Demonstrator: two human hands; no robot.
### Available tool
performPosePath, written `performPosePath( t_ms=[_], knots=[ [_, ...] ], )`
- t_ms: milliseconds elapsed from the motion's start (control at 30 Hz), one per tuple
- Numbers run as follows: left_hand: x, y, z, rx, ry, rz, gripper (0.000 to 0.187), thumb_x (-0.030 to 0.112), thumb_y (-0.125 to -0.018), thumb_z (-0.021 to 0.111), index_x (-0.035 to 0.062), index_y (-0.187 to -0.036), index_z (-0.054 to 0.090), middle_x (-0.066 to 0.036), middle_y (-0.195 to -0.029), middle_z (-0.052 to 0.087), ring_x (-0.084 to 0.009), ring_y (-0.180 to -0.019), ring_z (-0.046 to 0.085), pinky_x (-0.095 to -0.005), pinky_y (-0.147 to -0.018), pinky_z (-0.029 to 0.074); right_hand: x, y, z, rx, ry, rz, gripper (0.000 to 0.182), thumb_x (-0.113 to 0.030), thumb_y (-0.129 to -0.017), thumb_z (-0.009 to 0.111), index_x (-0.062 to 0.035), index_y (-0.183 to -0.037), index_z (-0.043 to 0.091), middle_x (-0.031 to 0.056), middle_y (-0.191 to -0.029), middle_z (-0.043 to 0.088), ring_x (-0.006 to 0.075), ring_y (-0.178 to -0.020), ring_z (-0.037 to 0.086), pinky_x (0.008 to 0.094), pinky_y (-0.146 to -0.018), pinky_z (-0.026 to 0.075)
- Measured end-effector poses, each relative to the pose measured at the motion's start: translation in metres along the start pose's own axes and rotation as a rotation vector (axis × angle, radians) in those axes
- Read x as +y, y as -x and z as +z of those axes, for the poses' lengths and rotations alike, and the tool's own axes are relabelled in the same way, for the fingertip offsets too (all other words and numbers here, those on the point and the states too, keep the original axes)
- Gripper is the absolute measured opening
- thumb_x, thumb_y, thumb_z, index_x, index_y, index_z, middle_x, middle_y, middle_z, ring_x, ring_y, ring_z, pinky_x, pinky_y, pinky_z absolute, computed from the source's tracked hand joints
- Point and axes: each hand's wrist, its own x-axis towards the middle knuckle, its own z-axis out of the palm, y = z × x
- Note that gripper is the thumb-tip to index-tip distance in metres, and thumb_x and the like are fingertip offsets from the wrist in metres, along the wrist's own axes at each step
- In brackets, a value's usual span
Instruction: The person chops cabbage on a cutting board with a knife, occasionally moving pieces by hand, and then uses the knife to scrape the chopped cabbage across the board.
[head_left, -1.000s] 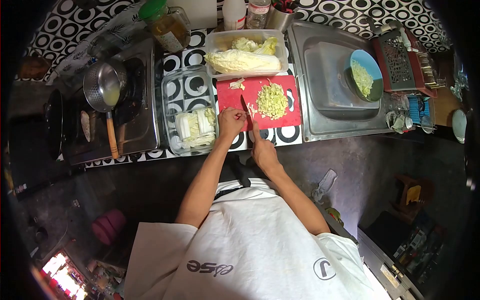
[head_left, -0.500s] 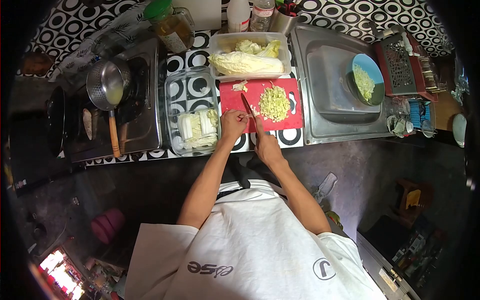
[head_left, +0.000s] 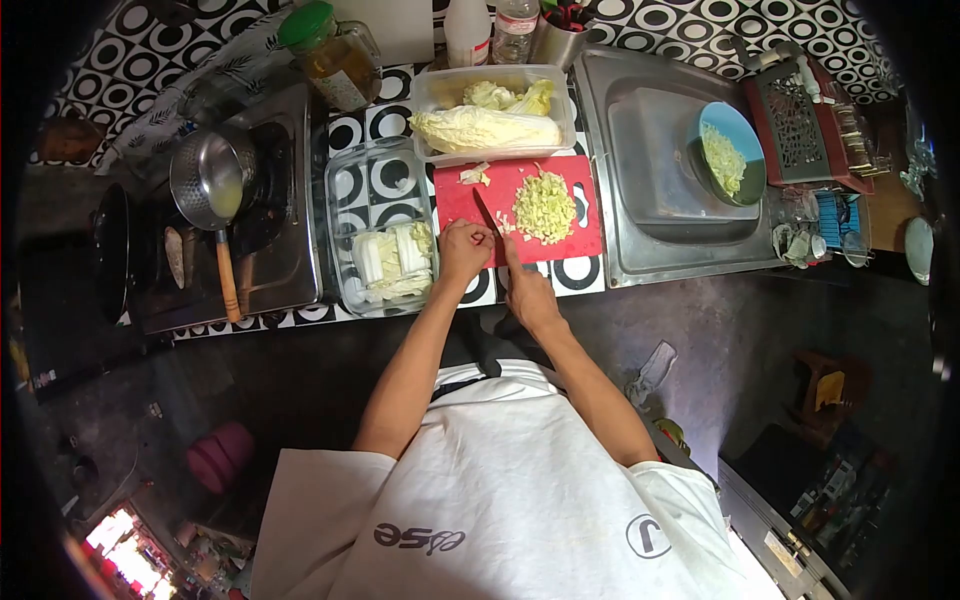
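In my right hand (head_left: 531,298) is the handle of a knife (head_left: 485,211), the forefinger stretched along it and the blade pointing away over the red cutting board (head_left: 452,200). Just left of the blade, my left hand (head_left: 466,250) is closed with bent fingers on a small piece of cabbage, mostly hidden by the fingers. A heap of chopped cabbage (head_left: 544,207) lies on the board's right side. Pale scraps (head_left: 475,175) lie near its far edge, and a few small bits sit beside the blade.
Behind the board stands a plastic container (head_left: 440,152) with napa cabbage (head_left: 485,132). At left, a glass dish (head_left: 342,215) holds cabbage pieces (head_left: 392,258); beyond it, a saucepan (head_left: 205,190) sits on the stove. A blue bowl (head_left: 752,140) of shredded cabbage is at the sink (head_left: 640,255).
The knife has tilted slightly, its tip shifting left and its handle end a little left. My left fingers have curled in closer by the blade. The view has shifted slightly.
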Motion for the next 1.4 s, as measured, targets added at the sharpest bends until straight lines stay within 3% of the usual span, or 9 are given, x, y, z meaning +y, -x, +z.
performPosePath(
  t_ms=[367,467,533,633,967,1067,1133,1233,1400],
  knots=[
    [-0.001,0.002,0.001,0.03,0.008,0.031,0.006,0.008,-0.066,0.07,0.0048,-0.071,0.068,-0.01,-0.067,0.059,-0.0247,-0.065,0.059,-0.034,-0.064,0.047,-0.005,0.012,-0.013,0.0,-0.121,-0.016,0.086,0.002,-0.071,0.056,-0.0165,-0.142,0.012,0.0272,-0.071,0.06,0.0449,-0.072,0.061,0.0524,-0.066,0.047],
    [-0.002,0.001,0.001,0.023,-0.054,0.066,0.01,0.009,-0.067,0.071,0.0071,-0.076,0.071,-0.009,-0.071,0.062,-0.02,-0.064,0.06,-0.0297,-0.062,0.049,-0.007,0.012,-0.008,0.032,-0.108,-0.012,0.079,0.003,-0.073,0.052,-0.0123,-0.142,0.016,0.0251,-0.067,0.058,0.0442,-0.065,0.058,0.0509,-0.062,0.044],
    [-0.001,0.001,0.0,0.01,-0.059,0.032,0.008,0.008,-0.066,0.069,0.0067,-0.074,0.07,-0.011,-0.069,0.06,-0.0257,-0.066,0.059,-0.0349,-0.065,0.047,-0.001,0.018,0.003,0.035,-0.144,-0.022,0.08,0.003,-0.073,0.052,-0.0125,-0.142,0.015,0.0251,-0.067,0.058,0.0435,-0.066,0.058,0.0508,-0.063,0.045],
    [-0.001,0.002,0.0,0.035,-0.093,0.097,0.009,0.007,-0.066,0.067,0.0064,-0.074,0.07,-0.011,-0.07,0.06,-0.0256,-0.066,0.059,-0.0353,-0.066,0.047,0.002,0.008,0.01,0.031,-0.116,0.006,0.085,0.001,-0.073,0.054,-0.0177,-0.143,0.01,0.0294,-0.071,0.059,0.0459,-0.072,0.06,0.054,-0.066,0.046],
    [0.001,0.001,-0.001,0.026,-0.021,0.011,0.009,0.005,-0.066,0.067,0.0044,-0.075,0.069,-0.012,-0.07,0.061,-0.0251,-0.065,0.059,-0.0353,-0.064,0.048,-0.003,0.008,-0.004,0.027,-0.145,-0.003,0.085,0.001,-0.073,0.054,-0.0178,-0.143,0.011,0.0295,-0.072,0.06,0.0473,-0.073,0.06,0.0547,-0.068,0.046],
    [0.002,0.003,-0.004,0.004,-0.02,0.004,0.011,0.01,-0.069,0.07,0.0052,-0.079,0.07,-0.011,-0.074,0.063,-0.0196,-0.063,0.06,-0.0301,-0.062,0.05,-0.009,0.009,-0.007,0.037,-0.126,-0.029,0.082,0.003,-0.072,0.053,-0.0101,-0.142,0.012,0.0262,-0.068,0.058,0.0443,-0.065,0.058,0.0508,-0.062,0.045],
    [0.004,0.002,-0.004,0.009,-0.023,0.01,0.011,0.008,-0.069,0.069,0.0051,-0.08,0.07,-0.011,-0.074,0.063,-0.02,-0.062,0.06,-0.0305,-0.061,0.05,-0.016,0.012,-0.008,0.004,-0.115,0.031,0.087,0.001,-0.073,0.056,-0.019,-0.143,0.008,0.0297,-0.073,0.06,0.0464,-0.073,0.06,0.0537,-0.068,0.046],
    [-0.002,0.002,0.0,0.025,-0.036,0.019,0.011,0.007,-0.068,0.067,0.0033,-0.077,0.07,-0.013,-0.072,0.062,-0.0261,-0.067,0.061,-0.0347,-0.065,0.049,-0.006,0.013,0.006,-0.02,-0.072,0.026,0.091,0.0,-0.072,0.057,-0.0202,-0.143,0.005,0.0289,-0.073,0.06,0.0463,-0.073,0.06,0.054,-0.067,0.046],
    [0.003,-0.001,0.0,0.043,-0.037,0.069,0.013,0.01,-0.067,0.066,0.0044,-0.077,0.07,-0.013,-0.071,0.062,-0.0266,-0.066,0.06,-0.0355,-0.066,0.049,-0.007,-0.002,-0.002,0.045,-0.052,-0.007,0.094,0.001,-0.071,0.058,-0.022,-0.143,0.003,0.0282,-0.071,0.06,0.0463,-0.071,0.06,0.0541,-0.066,0.046]
  ],
)
